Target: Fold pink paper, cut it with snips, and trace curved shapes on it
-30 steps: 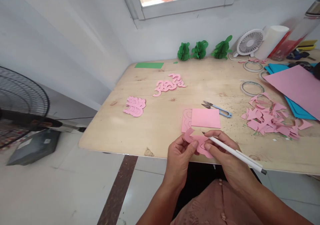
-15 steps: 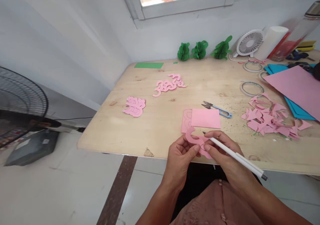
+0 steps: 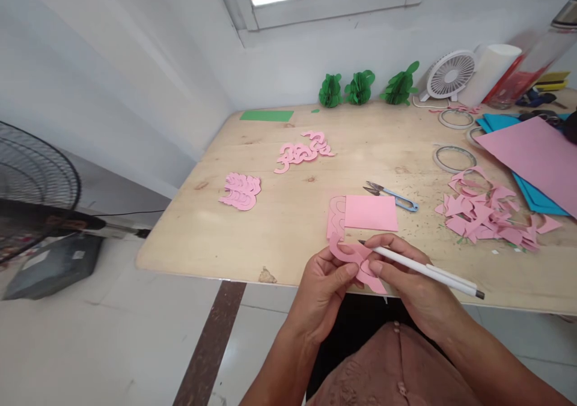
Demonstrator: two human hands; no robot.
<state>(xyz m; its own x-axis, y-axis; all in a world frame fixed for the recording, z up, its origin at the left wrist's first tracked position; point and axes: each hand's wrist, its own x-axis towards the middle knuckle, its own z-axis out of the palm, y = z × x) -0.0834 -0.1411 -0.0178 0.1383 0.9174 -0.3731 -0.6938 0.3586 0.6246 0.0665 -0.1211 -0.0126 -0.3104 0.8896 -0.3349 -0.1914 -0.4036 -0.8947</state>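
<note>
My left hand (image 3: 325, 286) pinches a curved pink paper cutout (image 3: 339, 251) between thumb and fingers, just over the table's front edge. My right hand (image 3: 417, 286) grips a white pen (image 3: 419, 266), dark tip pointing left, while its thumb and fingertips also press on the cutout's right side. Part of the cutout is hidden by my fingers. Just beyond my hands lies a pink paper rectangle (image 3: 372, 212), over a pink sheet with drawn curved outlines (image 3: 336, 217). Blue-handled thread snips (image 3: 392, 196) rest by its upper right corner.
Pink cutouts lie in a stack (image 3: 241, 191) at left and a loose pile (image 3: 301, 152) behind. Pink scraps (image 3: 491, 214), tape rolls (image 3: 454, 159) and coloured sheets (image 3: 534, 160) occupy the right. Green paper figures (image 3: 359, 87) and a small fan (image 3: 451, 75) stand along the wall.
The pink cutout has turned and shifted slightly left and down between my fingers. The pen has tilted a little flatter, its tip moving left.
</note>
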